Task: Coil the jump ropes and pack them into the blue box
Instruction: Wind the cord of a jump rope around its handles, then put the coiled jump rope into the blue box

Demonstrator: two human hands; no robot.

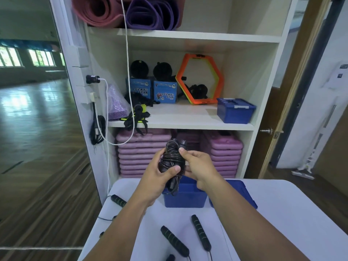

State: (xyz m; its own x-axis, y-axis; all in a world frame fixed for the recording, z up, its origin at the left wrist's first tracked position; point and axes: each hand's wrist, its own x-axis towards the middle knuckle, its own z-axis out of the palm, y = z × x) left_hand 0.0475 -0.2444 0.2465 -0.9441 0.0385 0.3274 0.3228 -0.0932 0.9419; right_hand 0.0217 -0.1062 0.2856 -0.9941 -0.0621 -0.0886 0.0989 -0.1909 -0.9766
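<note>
A white surface (282,213) stands before an open white shelf unit (263,72) stacked with rolled yoga mats (150,14), pink foam pads (143,153) and a second, lidded blue bin (235,113). Above the open blue box (183,199), both hands clutch a coiled black jump rope (172,160): the left hand (160,178) has its grip clenched round the bundle's lower half, thumb pressed across the loops, while the right hand (197,166) grasps the upper side.

The cord looks light, thin and springy, likely to uncoil if the hold loosens, so the bundle is best pinched across its wraps with the handles tucked in. One loop dangles toward the box rim and could snag there.

Loose foam-handled ropes (175,242) lie uncoiled on the near surface; a blue lid (243,193), I think, rests just right of the box. Nothing blocks the short drop.
</note>
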